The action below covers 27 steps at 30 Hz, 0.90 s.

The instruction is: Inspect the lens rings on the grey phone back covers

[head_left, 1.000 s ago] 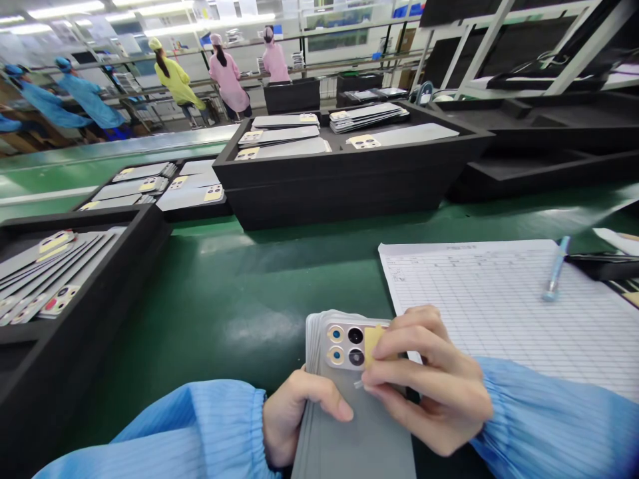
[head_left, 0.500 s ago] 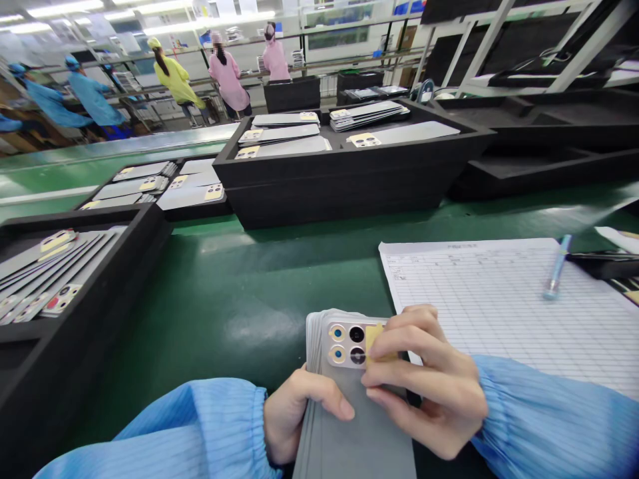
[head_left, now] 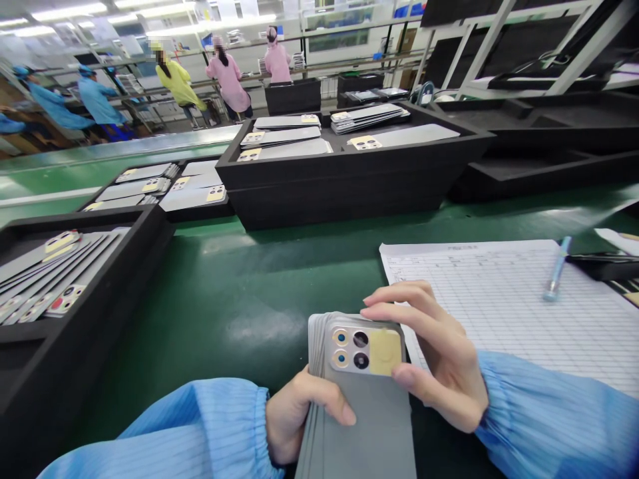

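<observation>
A stack of grey phone back covers (head_left: 362,419) is held low in the middle of the view, over the green bench. The top cover shows a camera panel (head_left: 352,349) with a yellow sticker (head_left: 384,352) on its right part. My left hand (head_left: 299,416) grips the stack from the left, thumb across the top cover. My right hand (head_left: 434,359) curls around the stack's upper right corner, index finger over the top edge and thumb at the right side beside the sticker.
A printed form sheet (head_left: 499,306) lies to the right with a blue pen (head_left: 556,269) on it. Black foam trays of covers stand at the left (head_left: 124,266) and ahead (head_left: 344,179). Several people in coloured coats work at the far benches.
My right hand has lifted off the yellow sticker and opened around the stack's corner, leaving the sticker fully uncovered. The stack has shifted slightly.
</observation>
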Motion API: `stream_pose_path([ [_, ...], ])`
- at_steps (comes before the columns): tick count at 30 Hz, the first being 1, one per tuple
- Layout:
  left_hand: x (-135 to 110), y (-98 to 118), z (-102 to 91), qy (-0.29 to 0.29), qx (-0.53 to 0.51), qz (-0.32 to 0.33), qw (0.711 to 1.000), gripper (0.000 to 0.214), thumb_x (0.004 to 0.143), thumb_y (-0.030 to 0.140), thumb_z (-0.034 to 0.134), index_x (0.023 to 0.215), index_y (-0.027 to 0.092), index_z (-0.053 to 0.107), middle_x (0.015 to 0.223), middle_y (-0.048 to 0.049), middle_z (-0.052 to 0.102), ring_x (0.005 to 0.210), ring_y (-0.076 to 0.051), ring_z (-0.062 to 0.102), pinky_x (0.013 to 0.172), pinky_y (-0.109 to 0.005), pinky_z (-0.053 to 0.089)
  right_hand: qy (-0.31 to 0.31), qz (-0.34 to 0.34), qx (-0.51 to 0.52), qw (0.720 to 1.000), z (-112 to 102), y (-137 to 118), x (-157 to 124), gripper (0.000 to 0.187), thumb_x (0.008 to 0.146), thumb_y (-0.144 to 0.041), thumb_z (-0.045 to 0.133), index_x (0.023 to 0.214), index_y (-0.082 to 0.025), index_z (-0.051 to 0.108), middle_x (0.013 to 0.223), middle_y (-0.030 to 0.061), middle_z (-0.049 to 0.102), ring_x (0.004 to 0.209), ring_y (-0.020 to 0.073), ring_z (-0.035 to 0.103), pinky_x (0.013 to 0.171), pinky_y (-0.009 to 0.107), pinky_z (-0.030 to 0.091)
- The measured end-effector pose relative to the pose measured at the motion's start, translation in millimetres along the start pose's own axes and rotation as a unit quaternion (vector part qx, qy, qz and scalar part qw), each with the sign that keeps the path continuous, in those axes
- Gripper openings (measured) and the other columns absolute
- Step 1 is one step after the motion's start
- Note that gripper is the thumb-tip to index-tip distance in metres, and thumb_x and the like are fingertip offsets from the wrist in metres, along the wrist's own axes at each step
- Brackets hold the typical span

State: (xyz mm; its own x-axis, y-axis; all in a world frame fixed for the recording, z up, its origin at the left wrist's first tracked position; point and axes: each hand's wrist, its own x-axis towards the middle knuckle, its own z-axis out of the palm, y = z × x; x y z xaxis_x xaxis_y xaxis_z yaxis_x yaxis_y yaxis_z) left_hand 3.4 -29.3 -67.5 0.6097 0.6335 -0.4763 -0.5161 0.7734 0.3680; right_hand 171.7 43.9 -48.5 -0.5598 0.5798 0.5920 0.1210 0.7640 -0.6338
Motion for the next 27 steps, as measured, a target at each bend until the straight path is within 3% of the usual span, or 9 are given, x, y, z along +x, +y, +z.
stream_pose_path([
  [7, -0.8, 1.6, 1.1, -0.023, -0.007, 0.012, 1.0, 0.058, 0.052, 0.002, 0.047, 0.108, 0.011, 0.054, 0.08, -0.007, 0.065, 0.073, -0.02, 0.062, 0.074, -0.033, 0.042, 0.018, -0.087, -0.041, 0.995, 4.6, 0.4, -2.6, 0.019, 0.069, -0.017, 0.052, 0.082, -0.018, 0.066, 0.103, 0.0082, 0.051, 0.087, 0.0235, 0.045, 0.073, 0.042, 0.039],
  [15, -1.8, -4.0, -1.9, -0.124, -0.04, 0.083, 0.988, 0.048, 0.067, 0.028, 0.06, 0.11, 0.009, 0.051, 0.076, -0.0071, 0.065, 0.077, -0.019, 0.061, 0.076, -0.03, 0.041, 0.026, -0.157, -0.043, 0.986, 6.5, 3.8, -3.6, 0.023, 0.068, -0.013, 0.052, 0.086, -0.015, 0.066, 0.103, 0.0082, 0.05, 0.085, 0.0224, 0.046, 0.067, 0.039, 0.041],
  [18, -0.5, -5.0, -1.0, -0.149, -0.047, 0.102, 0.982, 0.041, 0.071, 0.028, 0.058, 0.107, 0.009, 0.053, 0.078, -0.0074, 0.065, 0.077, -0.018, 0.062, 0.079, -0.031, 0.04, 0.025, -0.171, -0.027, 0.985, 7.2, 3.3, -3.2, 0.024, 0.069, -0.012, 0.051, 0.088, -0.014, 0.066, 0.104, 0.0089, 0.049, 0.086, 0.022, 0.047, 0.067, 0.038, 0.042],
  [22, -0.5, -5.2, 1.5, -0.131, -0.036, 0.117, 0.984, 0.031, 0.073, 0.021, 0.055, 0.102, 0.011, 0.057, 0.076, -0.0074, 0.065, 0.075, -0.018, 0.062, 0.075, -0.03, 0.043, 0.016, -0.175, -0.021, 0.984, 6.8, 0.4, -1.3, 0.024, 0.069, -0.009, 0.049, 0.084, -0.014, 0.067, 0.103, 0.0101, 0.047, 0.086, 0.0217, 0.046, 0.067, 0.037, 0.043],
  [27, -2.0, -5.3, 3.9, -0.044, 0.002, 0.123, 0.991, 0.027, 0.074, 0.015, 0.053, 0.101, 0.014, 0.058, 0.079, -0.0078, 0.066, 0.072, -0.017, 0.063, 0.069, -0.03, 0.045, -0.007, -0.178, -0.032, 0.983, 4.7, -2.4, 2.7, 0.022, 0.069, -0.007, 0.048, 0.079, -0.012, 0.067, 0.097, 0.0107, 0.048, 0.085, 0.0203, 0.046, 0.067, 0.036, 0.043],
])
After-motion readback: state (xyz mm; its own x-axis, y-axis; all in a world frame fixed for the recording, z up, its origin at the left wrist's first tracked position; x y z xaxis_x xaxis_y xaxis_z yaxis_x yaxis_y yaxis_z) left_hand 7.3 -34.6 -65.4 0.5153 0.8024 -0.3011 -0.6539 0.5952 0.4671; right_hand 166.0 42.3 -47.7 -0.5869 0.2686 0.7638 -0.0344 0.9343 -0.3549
